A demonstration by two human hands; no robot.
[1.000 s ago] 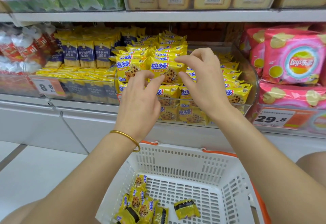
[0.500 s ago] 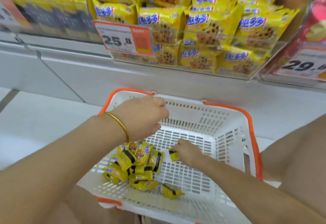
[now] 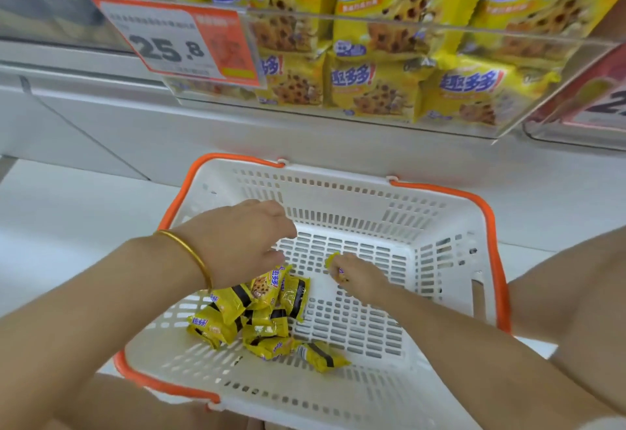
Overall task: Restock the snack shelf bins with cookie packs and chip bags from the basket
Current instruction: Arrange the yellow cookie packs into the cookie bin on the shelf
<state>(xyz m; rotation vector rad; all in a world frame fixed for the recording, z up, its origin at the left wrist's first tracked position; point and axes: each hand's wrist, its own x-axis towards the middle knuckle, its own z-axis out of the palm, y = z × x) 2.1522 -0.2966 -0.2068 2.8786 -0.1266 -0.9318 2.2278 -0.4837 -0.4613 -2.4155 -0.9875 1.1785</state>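
A white basket (image 3: 355, 212) with orange handles sits on the floor below the shelf. Several small yellow cookie packs (image 3: 261, 314) lie in a heap on its bottom left. My right hand (image 3: 355, 273) is down inside the basket and its fingers grip one small yellow cookie pack (image 3: 333, 260) to the right of the heap. My left hand (image 3: 240, 243), with a gold bangle on the wrist, hovers over the heap with its fingers hanging loosely, holding nothing. Above, a clear shelf bin (image 3: 406, 28) is packed with the same yellow cookie packs.
An orange and white price tag reading 25.8 (image 3: 183, 43) hangs on the bin's front left. A neighbouring bin with a red price tag (image 3: 596, 107) is at the right edge. White floor (image 3: 74, 212) lies left of the basket. A bare knee (image 3: 582, 294) is at right.
Both hands dropped from the shelf bin down into the basket. My right hand closed on a single cookie pack, and my left hand came lower over the heap.
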